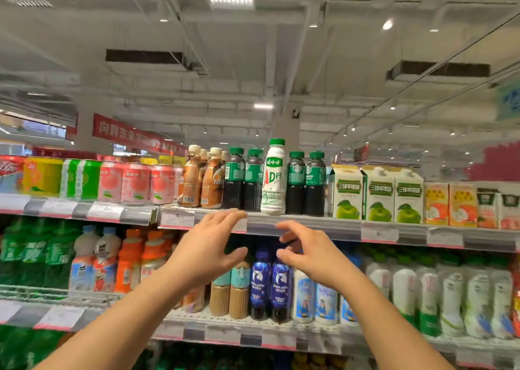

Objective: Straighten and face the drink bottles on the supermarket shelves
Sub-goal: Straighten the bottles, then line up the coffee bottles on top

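Observation:
A tall white bottle with a green cap (273, 178) stands upright on the top shelf (309, 224), among dark bottles with green labels (305, 185). Brown bottles (202, 178) stand to their left. My left hand (206, 250) and my right hand (305, 253) hover below the shelf edge, both with fingers spread and nothing in them. Behind the hands, on the middle shelf, stand two blue bottles (270, 285) and beige coffee bottles (230, 288).
Pink and green cans (123, 182) fill the top shelf's left part, and juice cartons (377, 194) its right. The middle shelf holds green bottles (31, 254), orange bottles (132, 260) and white bottles (450, 293). Price tags line the shelf edges.

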The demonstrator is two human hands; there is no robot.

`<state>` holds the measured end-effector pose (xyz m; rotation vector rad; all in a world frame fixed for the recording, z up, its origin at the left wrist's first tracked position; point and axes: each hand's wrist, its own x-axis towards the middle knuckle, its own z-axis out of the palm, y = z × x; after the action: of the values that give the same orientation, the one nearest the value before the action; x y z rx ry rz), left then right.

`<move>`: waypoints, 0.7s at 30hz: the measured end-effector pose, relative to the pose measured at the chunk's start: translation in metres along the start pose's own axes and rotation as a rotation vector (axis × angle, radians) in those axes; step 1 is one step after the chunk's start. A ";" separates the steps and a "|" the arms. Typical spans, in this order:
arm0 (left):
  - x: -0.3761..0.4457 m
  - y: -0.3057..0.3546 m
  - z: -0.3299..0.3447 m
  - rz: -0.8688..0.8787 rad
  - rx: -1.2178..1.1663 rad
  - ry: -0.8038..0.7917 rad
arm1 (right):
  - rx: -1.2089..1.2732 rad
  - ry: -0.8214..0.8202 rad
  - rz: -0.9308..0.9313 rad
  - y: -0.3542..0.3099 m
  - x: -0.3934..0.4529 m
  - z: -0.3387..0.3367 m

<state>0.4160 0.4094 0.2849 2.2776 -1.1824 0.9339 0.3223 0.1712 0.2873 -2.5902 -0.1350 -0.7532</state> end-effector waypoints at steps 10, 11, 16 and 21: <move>0.039 -0.041 0.053 -0.025 0.050 -0.005 | -0.371 0.320 -0.041 -0.033 0.110 -0.073; 0.039 -0.045 0.059 -0.027 0.056 -0.017 | -0.419 0.339 -0.033 -0.035 0.120 -0.075; 0.038 -0.056 0.081 -0.010 0.147 -0.063 | -0.567 0.296 0.070 -0.046 0.165 -0.083; 0.039 -0.061 0.085 0.019 0.176 -0.034 | -0.626 0.250 0.141 -0.050 0.195 -0.079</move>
<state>0.5142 0.3690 0.2511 2.4317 -1.1800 1.0484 0.4387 0.1760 0.4699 -2.9927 0.4215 -1.2083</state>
